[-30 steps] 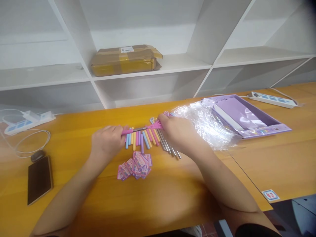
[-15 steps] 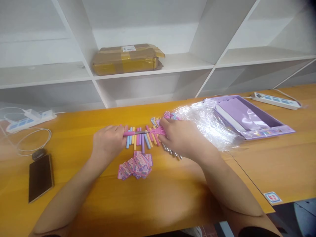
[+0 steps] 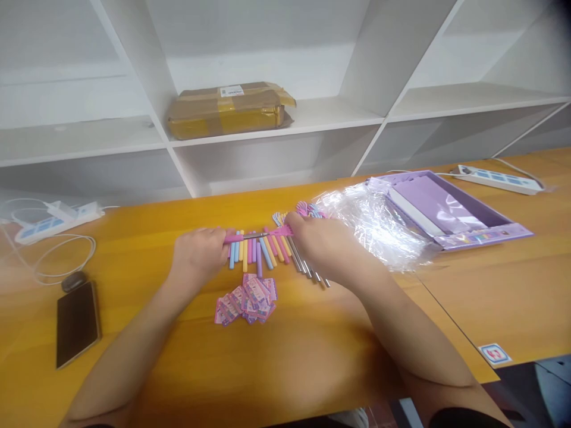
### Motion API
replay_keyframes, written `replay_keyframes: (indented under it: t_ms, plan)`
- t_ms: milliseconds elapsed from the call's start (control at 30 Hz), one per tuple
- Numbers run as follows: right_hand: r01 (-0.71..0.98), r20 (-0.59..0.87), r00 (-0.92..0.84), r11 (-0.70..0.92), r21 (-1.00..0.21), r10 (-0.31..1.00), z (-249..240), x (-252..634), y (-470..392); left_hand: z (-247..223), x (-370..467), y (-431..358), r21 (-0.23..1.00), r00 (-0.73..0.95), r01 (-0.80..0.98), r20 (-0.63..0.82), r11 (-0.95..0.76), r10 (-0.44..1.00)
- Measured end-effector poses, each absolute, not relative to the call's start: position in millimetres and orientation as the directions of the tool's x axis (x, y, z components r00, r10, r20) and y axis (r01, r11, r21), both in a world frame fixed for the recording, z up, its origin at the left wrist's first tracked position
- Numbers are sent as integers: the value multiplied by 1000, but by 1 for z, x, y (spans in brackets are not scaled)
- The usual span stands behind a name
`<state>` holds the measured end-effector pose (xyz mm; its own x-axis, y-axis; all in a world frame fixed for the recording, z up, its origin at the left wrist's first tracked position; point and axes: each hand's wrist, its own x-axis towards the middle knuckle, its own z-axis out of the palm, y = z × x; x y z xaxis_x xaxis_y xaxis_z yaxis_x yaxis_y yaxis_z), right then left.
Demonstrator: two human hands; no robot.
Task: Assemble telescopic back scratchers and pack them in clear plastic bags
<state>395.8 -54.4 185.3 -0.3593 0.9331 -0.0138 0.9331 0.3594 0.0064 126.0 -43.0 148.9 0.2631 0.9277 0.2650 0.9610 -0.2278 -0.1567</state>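
Fingers of my left hand [image 3: 200, 254] pinch one pink end of the metal rod [image 3: 255, 236]; those of my right hand [image 3: 325, 246] pinch the other, its shaft bare between. I see coloured sticks [image 3: 245, 257] beneath, on the tabletop [image 3: 214, 368].

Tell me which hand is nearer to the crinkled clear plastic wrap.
Right. The right hand is close by the left edge of the clear plastic wrap; the left hand is farther off, at the left end of the coloured sticks.
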Motion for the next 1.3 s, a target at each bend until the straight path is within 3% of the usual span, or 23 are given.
replay_keyframes:
  t_ms: [300, 567, 700, 967, 1300]
  plan:
    - [961, -85, -277, 278, 2, 957, 189, 412, -41, 156, 120, -35, -169, 225, 967, 221, -190, 949]
    - [970, -31, -221, 217, -114, 975, 191, 457, -18, 153, 83, -1, -156, 159, 976, 58, -149, 985]
    - [967, -9, -236, 234, -98, 972, 184, 459, -11, 151, 81, 0, -127, 163, 979, 16, -160, 986]
    - [949, 2, -304, 303, -87, 953, 195, 436, -29, 165, 74, -8, -147, 83, 987, 106, -67, 991]
    - [942, -3, -326, 325, -89, 945, 190, 440, -24, 166, 55, -1, -170, 116, 981, 133, -92, 984]
